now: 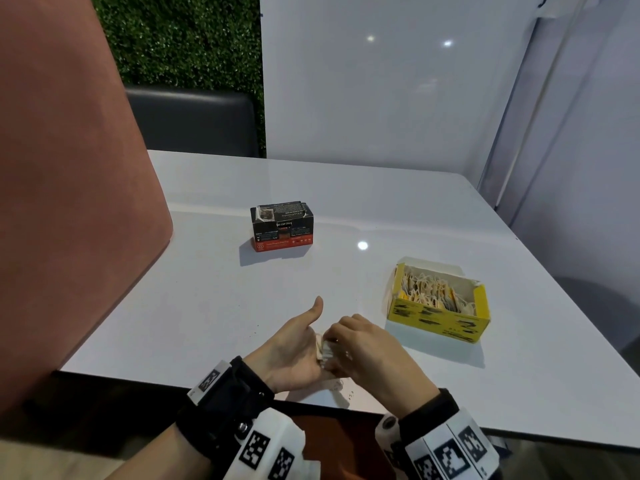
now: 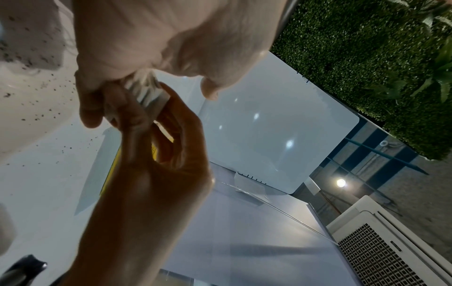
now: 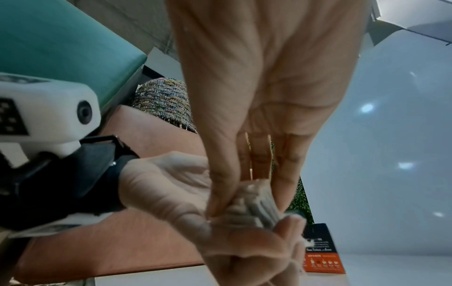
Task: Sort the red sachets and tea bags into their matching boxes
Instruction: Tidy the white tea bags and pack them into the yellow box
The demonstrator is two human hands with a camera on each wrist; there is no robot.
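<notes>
A glossy white rectangular table (image 1: 398,209) carries everything, with a rust-coloured padded chair back (image 1: 69,168) rising off its left edge and a dark cushioned seat back (image 1: 194,123) beyond its far-left corner. Toward the right edge sits an open yellow cardboard box (image 1: 438,322), packed with pale paper tea bags and their strings (image 1: 433,289). Well apart from it, toward the middle of the table and nearer the far edge, stands a closed black cardboard box with an orange-red base band (image 1: 282,226).

Close to the near edge the two hands meet. The left hand (image 1: 294,348) lies palm up, thumb raised, its fingers cupped under a small stack of pale tea bags (image 1: 325,349); in the left wrist view its fingers curl round the end of that stack (image 2: 146,91). The right hand (image 1: 367,344) comes over from the yellow box's side, and in the right wrist view its thumb and fingers (image 3: 220,185) pinch the same bundle (image 3: 259,205) from both sides. A loose bit of string (image 1: 337,386) lies on the table just under the hands. Dark specks of tea dust (image 2: 36,92) dot the tabletop beside them.
</notes>
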